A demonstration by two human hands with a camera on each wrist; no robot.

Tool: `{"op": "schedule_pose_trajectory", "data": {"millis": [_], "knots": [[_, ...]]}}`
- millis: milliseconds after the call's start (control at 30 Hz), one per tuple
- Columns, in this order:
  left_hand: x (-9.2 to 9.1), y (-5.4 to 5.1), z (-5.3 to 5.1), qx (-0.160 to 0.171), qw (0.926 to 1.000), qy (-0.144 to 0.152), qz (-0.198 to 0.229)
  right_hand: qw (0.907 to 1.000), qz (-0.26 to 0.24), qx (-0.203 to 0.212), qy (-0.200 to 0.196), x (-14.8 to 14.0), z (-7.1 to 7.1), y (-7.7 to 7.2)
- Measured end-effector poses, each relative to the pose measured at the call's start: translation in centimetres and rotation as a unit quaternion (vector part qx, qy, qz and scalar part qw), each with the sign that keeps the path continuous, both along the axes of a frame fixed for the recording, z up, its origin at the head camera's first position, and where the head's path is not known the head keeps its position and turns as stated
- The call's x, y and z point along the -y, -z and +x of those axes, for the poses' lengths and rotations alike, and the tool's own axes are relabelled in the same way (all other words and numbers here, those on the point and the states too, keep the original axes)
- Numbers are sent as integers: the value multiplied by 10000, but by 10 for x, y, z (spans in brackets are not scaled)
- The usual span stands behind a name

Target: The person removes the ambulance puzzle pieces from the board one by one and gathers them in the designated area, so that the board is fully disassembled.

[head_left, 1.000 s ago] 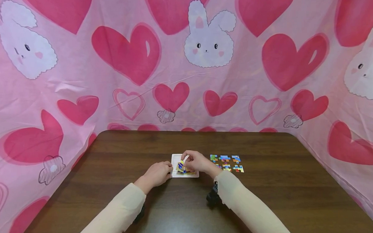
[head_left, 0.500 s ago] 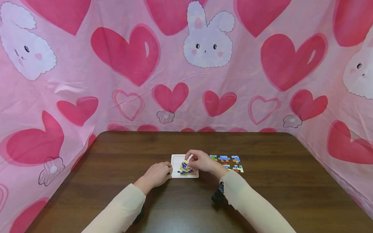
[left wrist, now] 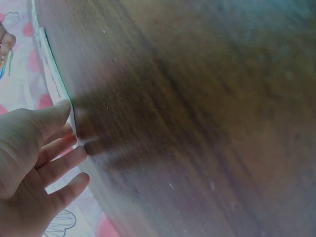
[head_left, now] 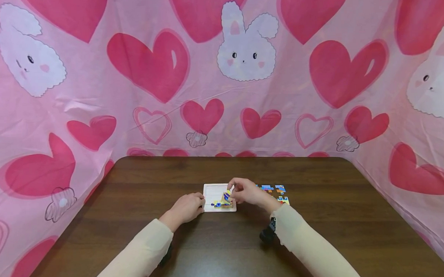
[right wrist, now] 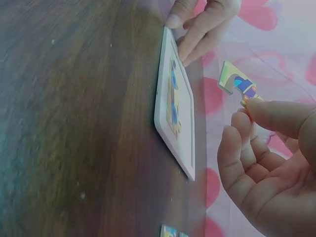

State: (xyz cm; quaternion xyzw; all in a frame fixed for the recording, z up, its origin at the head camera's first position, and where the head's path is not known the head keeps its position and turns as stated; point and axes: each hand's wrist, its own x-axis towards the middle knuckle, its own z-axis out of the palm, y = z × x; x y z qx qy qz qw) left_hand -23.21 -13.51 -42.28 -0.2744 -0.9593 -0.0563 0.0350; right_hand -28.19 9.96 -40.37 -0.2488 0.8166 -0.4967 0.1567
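A shallow white puzzle tray [head_left: 213,193] lies on the table, with puzzle pieces [head_left: 219,204] along its near side. My left hand [head_left: 187,206] holds the tray's left edge near the close corner, thumb and fingers against the rim, as the left wrist view shows at the tray edge [left wrist: 58,74]. Over the right part of the tray, my right hand [head_left: 246,192] pinches a yellow, blue and purple puzzle piece [right wrist: 240,82] between thumb and index finger. That piece is raised and tilted, apart from the tray.
To the right of the tray, several loose puzzle pieces [head_left: 280,189] lie in two rows, partly hidden by my right hand and wrist. The brown wooden table [head_left: 320,224] extends all round. Behind it hangs a pink curtain [head_left: 213,86] with hearts and rabbits.
My right hand has moved right across the tray with the pinched puzzle piece, uncovering more of the pieces in the tray. My left hand has stayed at the tray's edge.
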Motion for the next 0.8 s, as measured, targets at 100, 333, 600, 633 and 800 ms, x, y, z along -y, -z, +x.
{"op": "schedule_pose_trajectory", "data": {"millis": [100,333,600,633,800], "knots": [[0,0,0,5,10000,-6,-13,10000,-12,8,19,-5,0,-2],[-1,1,-1,35,10000,-71,-22,10000,-33,-31,28,-18,-2,0],[-1,1,-1,-67,10000,-3,-23,9997,-210,-63,-90,-31,-2,2],[-1,1,-1,-68,10000,3,-23,9997,-201,-71,-84,-33,-2,2],[-1,0,-1,-28,10000,-9,-21,9996,-260,-63,-113,-42,-1,2]]}}
